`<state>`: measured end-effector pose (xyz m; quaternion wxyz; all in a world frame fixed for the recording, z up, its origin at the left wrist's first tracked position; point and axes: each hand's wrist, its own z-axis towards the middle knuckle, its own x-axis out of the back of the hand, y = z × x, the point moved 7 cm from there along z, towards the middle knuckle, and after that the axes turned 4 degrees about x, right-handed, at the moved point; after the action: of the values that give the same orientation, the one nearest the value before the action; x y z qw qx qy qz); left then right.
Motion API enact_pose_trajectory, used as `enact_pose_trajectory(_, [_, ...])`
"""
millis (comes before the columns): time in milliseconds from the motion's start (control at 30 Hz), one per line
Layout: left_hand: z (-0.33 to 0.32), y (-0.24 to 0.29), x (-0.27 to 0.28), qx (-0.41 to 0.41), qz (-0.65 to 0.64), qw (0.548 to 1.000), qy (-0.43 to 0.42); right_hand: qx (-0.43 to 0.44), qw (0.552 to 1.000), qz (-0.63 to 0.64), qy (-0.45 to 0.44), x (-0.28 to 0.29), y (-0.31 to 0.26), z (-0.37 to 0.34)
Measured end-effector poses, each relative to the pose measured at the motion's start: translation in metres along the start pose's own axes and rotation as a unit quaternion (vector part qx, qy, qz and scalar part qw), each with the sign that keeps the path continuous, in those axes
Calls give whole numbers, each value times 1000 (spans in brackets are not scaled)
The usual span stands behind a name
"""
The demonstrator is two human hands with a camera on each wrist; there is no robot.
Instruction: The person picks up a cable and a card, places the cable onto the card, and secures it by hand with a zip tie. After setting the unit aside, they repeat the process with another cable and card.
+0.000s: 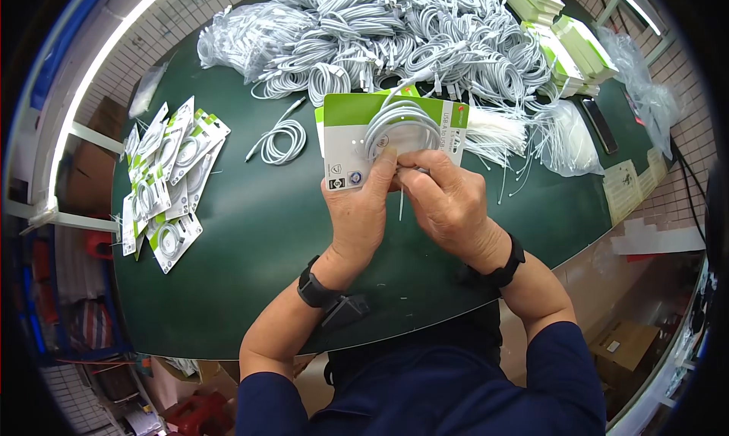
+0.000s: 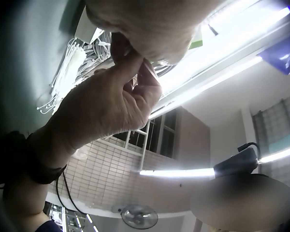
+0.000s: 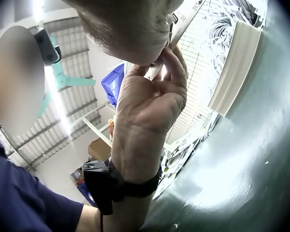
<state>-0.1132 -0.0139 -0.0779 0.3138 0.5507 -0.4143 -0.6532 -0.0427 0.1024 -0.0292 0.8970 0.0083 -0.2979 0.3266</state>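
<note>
A green-and-white card (image 1: 342, 143) is held up over the table in the head view, with a coiled white cable (image 1: 402, 111) on its front. The left hand (image 1: 358, 217) grips the card's lower edge, thumb on the front beside the coil. Just below the coil, the right hand (image 1: 452, 208) has its fingers curled and pinched together, touching the left hand's fingertips. What it pinches is mostly hidden; a thin white strip (image 1: 401, 206) hangs beneath. In the left wrist view the right hand (image 2: 104, 99) meets the left; the right wrist view shows the left hand (image 3: 150, 104) from below.
Packaged cable cards (image 1: 167, 178) lie piled at the left, and one loose coiled cable (image 1: 282, 143) lies nearer the middle. Behind are a large heap of cables (image 1: 364, 26), white ties (image 1: 493, 132), stacked green-and-white cards (image 1: 581, 48) and a phone (image 1: 600, 124).
</note>
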Motion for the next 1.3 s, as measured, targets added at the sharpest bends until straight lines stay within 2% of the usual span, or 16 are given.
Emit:
enact_pose_trajectory(433, [4, 19, -4, -74, 62, 995, -17, 16, 997, 59, 45, 4, -6, -3])
enact_pose_trajectory(733, [3, 23, -6, -88, 92, 992, -9, 20, 996, 64, 61, 6, -9, -4])
enact_pose_trajectory(1033, [5, 22, -8, -72, 59, 996, -10, 31, 994, 76, 66, 9, -11, -6])
enact_pose_trajectory(1300, [4, 13, -8, -21, 28, 999, -25, 55, 986, 135, 76, 8, -18, -10])
